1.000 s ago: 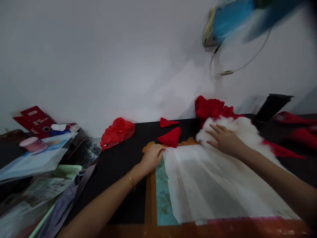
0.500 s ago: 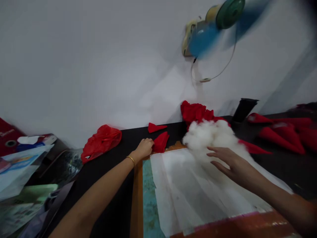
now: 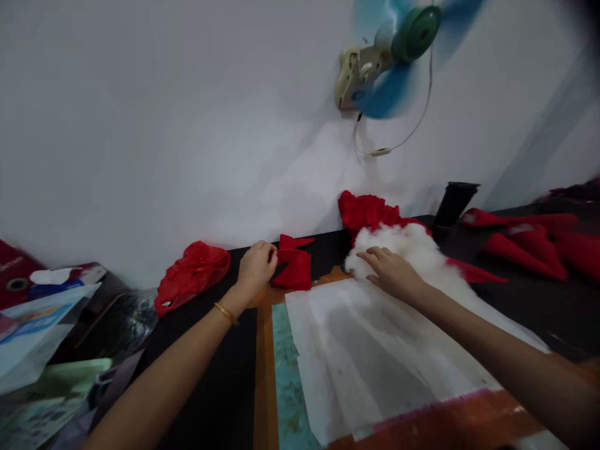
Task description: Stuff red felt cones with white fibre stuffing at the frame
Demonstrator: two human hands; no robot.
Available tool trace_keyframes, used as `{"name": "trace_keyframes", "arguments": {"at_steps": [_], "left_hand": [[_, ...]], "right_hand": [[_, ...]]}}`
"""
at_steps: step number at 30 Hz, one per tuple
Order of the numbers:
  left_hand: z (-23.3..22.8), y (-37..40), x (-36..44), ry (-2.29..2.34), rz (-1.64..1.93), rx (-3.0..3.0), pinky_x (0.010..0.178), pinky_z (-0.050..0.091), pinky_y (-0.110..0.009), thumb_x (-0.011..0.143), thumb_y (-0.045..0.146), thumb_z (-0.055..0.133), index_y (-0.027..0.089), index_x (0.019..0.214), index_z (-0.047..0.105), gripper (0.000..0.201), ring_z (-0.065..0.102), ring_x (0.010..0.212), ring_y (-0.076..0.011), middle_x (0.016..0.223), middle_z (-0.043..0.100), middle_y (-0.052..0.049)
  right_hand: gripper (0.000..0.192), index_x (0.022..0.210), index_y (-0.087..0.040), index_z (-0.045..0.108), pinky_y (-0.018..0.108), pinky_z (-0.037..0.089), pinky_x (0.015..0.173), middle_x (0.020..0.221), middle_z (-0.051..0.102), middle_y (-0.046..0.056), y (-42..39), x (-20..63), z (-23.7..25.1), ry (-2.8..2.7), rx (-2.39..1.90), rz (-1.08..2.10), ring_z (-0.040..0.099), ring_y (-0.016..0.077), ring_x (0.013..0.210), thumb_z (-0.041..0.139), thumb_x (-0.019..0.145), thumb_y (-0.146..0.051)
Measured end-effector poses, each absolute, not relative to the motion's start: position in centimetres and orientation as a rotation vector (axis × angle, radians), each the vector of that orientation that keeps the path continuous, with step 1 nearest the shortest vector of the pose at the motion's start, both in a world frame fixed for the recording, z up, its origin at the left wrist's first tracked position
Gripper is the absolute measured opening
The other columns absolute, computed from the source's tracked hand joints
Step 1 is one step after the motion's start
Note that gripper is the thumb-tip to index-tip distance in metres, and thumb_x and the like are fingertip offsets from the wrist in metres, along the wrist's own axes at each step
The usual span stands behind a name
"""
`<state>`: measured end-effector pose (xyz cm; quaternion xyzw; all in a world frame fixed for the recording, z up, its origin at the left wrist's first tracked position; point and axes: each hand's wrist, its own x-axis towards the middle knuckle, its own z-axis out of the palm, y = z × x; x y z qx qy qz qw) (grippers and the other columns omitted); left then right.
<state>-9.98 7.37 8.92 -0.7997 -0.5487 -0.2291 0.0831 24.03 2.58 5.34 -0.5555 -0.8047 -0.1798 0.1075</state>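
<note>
Between the fingertips of my left hand [image 3: 257, 267] is the edge of a red fabric piece [image 3: 297, 270], which sits at the back corner of the board covered in white sheets. A gold bangle circles that wrist. My right hand [image 3: 391, 270] reaches over the near left side of a heap of white fluffy stuffing [image 3: 412, 247]; its fingers are bent slightly and the thumb stands apart, with nothing visibly held. Whether the fingertips touch the stuffing I cannot tell. A small pointed red piece [image 3: 294, 241] lies just behind the held one.
White sheets [image 3: 347, 350] cover much of the board. Crumpled red cloth [image 3: 368, 209] lies behind the stuffing. A black cup [image 3: 454, 205] and red cone-shaped pieces [image 3: 525, 250] are on the right. A red plastic bag [image 3: 194, 272] sits left. A fan [image 3: 415, 34] spins on the wall.
My left hand has moved slightly left, pulling the edge of the red fabric so it spreads flatter. My right hand has moved left to the near side of the stuffing.
</note>
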Motion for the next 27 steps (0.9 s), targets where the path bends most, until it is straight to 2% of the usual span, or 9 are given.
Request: {"name": "trace_keyframes", "arguments": {"at_steps": [4,9,11,14,16,18,20,23,27], "left_hand": [[8.7,1.0,-9.6,-1.543,-0.507,-2.52,0.074,0.044,-0.033,0.088,0.021,0.047,0.018,0.086,0.062,0.016,0.059,0.088,-0.0234,0.09,0.064,-0.008],[2.5,-4.5,-8.2,-1.491,-0.176,-3.066,0.066,0.042,-0.029,0.081,0.023,0.058,0.019,0.079,0.065,0.009,0.061,0.08,-0.0213,0.083,0.066,-0.006],[1.4,-4.5,-7.4,-1.576,-0.378,-3.128,0.065,0.043,-0.029,0.082,0.028,0.059,0.019,0.086,0.067,0.013,0.061,0.077,-0.0202,0.082,0.066,-0.005],[1.4,-2.6,-5.4,-1.865,-1.065,-3.061,0.065,0.044,-0.028,0.085,0.027,0.053,0.017,0.107,0.063,0.026,0.059,0.07,-0.0166,0.083,0.065,-0.004],[1.6,-0.8,-3.3,-1.925,-1.373,-3.046,0.066,0.046,-0.029,0.079,0.021,0.058,0.016,0.124,0.054,0.045,0.058,0.067,-0.0147,0.101,0.065,-0.008],[1.4,1.1,-0.7,-1.948,-1.44,-3.027,0.074,0.048,-0.03,0.073,0.019,0.066,0.017,0.135,0.046,0.065,0.059,0.075,-0.0154,0.121,0.06,-0.012],[0.8,2.7,1.8,-1.985,-1.493,-3.002,0.08,0.048,-0.031,0.068,0.015,0.069,0.017,0.137,0.044,0.074,0.06,0.085,-0.0178,0.126,0.058,-0.014],[-0.3,4.5,5.1,-2.087,-1.528,-3.03,0.066,0.049,-0.027,0.072,0.014,0.065,0.015,0.134,0.048,0.064,0.06,0.067,-0.0145,0.099,0.068,-0.008],[-0.9,5.5,7.5,-2.16,-1.564,-3.073,0.052,0.041,-0.023,0.079,0.014,0.056,0.011,0.112,0.063,0.034,0.05,0.05,-0.0106,0.067,0.063,0.0]], "right_hand": [[0.019,0.093,-0.016,0.07,0.036,0.046,0.073,0.09,0.067,0.012,3.9,23.8,5.3,-2.388,-1.668,-0.585,0.061,0.0275,0.086,0.053,0.086,-0.011],[0.023,0.102,-0.017,0.067,0.035,0.046,0.078,0.096,0.067,0.011,2.8,24.0,5.9,-2.191,-1.483,-0.45,0.059,0.0264,0.093,0.046,0.094,-0.024],[0.021,0.099,-0.018,0.066,0.034,0.047,0.078,0.095,0.068,0.009,1.8,23.7,5.2,-2.156,-1.364,-0.239,0.059,0.0244,0.092,0.047,0.093,-0.025],[0.019,0.094,-0.02,0.065,0.033,0.048,0.075,0.091,0.068,0.007,0.2,22.9,3.6,-2.132,-1.328,0.045,0.061,0.022,0.085,0.048,0.092,-0.028],[0.019,0.092,-0.02,0.065,0.032,0.048,0.071,0.089,0.068,0.007,-0.6,22.5,2.8,-2.076,-1.348,0.163,0.062,0.0208,0.08,0.048,0.092,-0.031],[0.02,0.091,-0.02,0.064,0.031,0.047,0.068,0.086,0.067,0.006,-1.1,22.4,2.6,-2.026,-1.365,0.24,0.062,0.0197,0.075,0.048,0.092,-0.033],[0.02,0.091,-0.02,0.064,0.031,0.047,0.066,0.084,0.068,0.005,-1.1,22.5,2.7,-2.009,-1.376,0.282,0.061,0.0192,0.072,0.049,0.091,-0.034],[0.019,0.09,-0.02,0.064,0.031,0.048,0.065,0.085,0.068,0.005,-0.7,23.2,3.0,-2.056,-1.358,0.302,0.062,0.0193,0.072,0.049,0.09,-0.031],[0.016,0.093,-0.019,0.064,0.035,0.052,0.08,0.105,0.067,0.01,-0.3,24.1,3.2,-2.192,-1.316,0.165,0.065,0.0231,0.092,0.05,0.086,-0.023]]}}
